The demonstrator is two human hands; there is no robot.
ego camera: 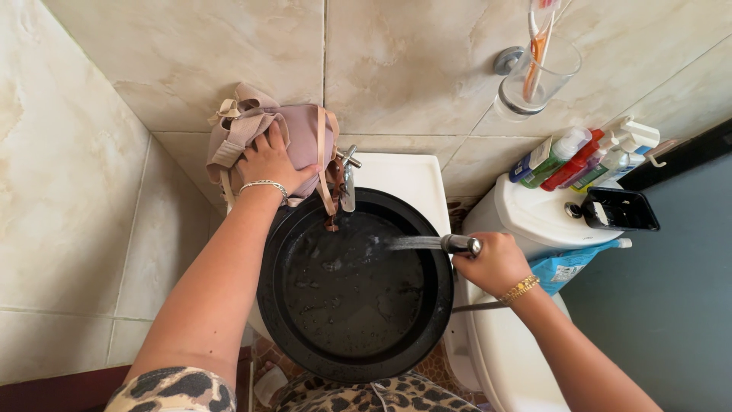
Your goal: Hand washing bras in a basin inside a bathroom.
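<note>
Black plastic forms the round basin [354,286] that sits on the white sink [408,179], and a little water lies pooled at its bottom. A spray nozzle [460,244] is clenched in the right hand [496,263], and its jet is thrown leftward across the basin. A bundle of mauve cloth with beige straps [271,133] is pressed down by the left hand [271,164] at the basin's far rim, just beside the tap [348,179]. The filling is judged best done with the jet aimed low at the basin's inner wall, so that splashing toward the toilet tank [534,217] is avoided. The cloth should be held firmly until it is lowered in.
</note>
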